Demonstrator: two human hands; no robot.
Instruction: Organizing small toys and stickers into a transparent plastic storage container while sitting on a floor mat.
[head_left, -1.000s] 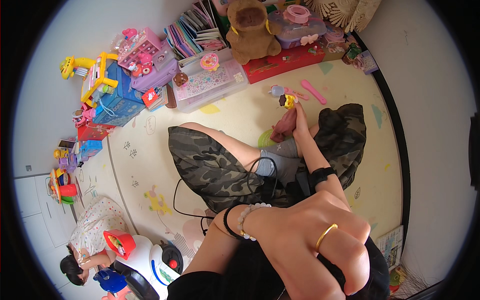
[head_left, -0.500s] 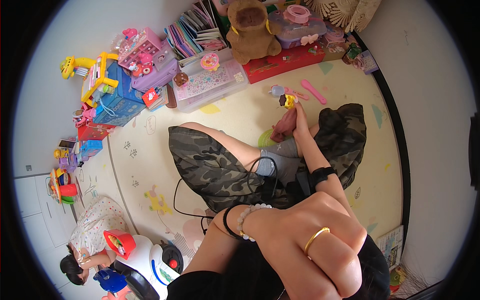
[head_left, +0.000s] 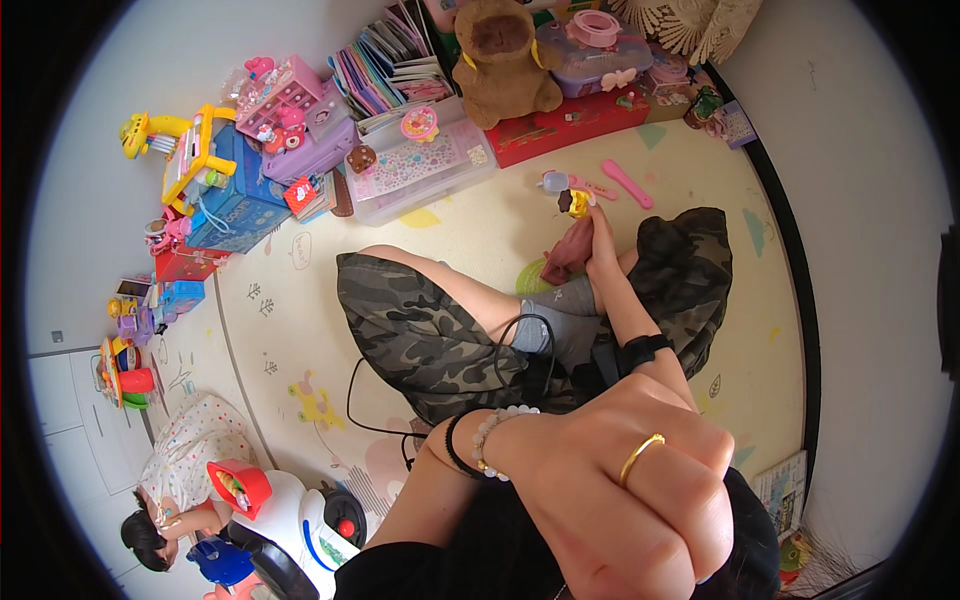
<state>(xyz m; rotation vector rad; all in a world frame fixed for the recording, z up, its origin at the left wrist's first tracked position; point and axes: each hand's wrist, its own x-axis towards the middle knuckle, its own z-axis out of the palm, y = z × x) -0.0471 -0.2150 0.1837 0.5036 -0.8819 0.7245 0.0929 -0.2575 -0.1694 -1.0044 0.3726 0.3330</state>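
My left hand (head_left: 630,490) is raised close in front, wearing a gold ring and a pale beaded bracelet. Its fingers are curled in, and whatever they may hold is hidden. Farther out, my right hand (head_left: 601,236), with a black band on the forearm, has its fingertips closed on a small yellow and dark brown toy (head_left: 574,203). A dusty-pink cloth-like piece (head_left: 568,252) hangs beside that palm. Just beyond the fingers lie a pink-handled piece with a pale round end (head_left: 555,181) and a pink stick (head_left: 628,184) on the mat.
My crossed legs in camouflage cloth (head_left: 420,330) rest on the patterned mat (head_left: 300,330). Along the far side are a clear plastic box (head_left: 425,180), a plush bear (head_left: 507,70) and a red box (head_left: 570,130). A person (head_left: 190,450) and a white ride-on toy (head_left: 290,510) are at lower left.
My left hand has shifted slightly to the right, still curled. The right hand and the yellow and brown toy stay where they were.
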